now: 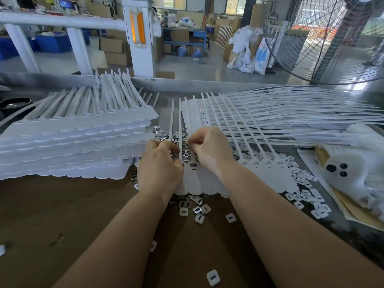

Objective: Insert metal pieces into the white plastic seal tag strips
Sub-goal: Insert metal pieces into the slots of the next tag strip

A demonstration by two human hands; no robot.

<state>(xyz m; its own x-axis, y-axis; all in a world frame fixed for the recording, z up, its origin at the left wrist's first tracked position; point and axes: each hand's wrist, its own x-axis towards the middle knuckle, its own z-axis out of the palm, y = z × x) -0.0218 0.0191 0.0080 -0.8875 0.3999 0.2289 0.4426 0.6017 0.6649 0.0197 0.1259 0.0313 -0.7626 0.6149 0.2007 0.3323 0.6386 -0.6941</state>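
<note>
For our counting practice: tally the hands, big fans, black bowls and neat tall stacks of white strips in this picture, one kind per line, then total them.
Hands: 2 (left hand, right hand)
Fan: 1
Black bowl: 1
Stack of white strips: 1
Total: 5

two hands (160,163), one fan (332,38)
</note>
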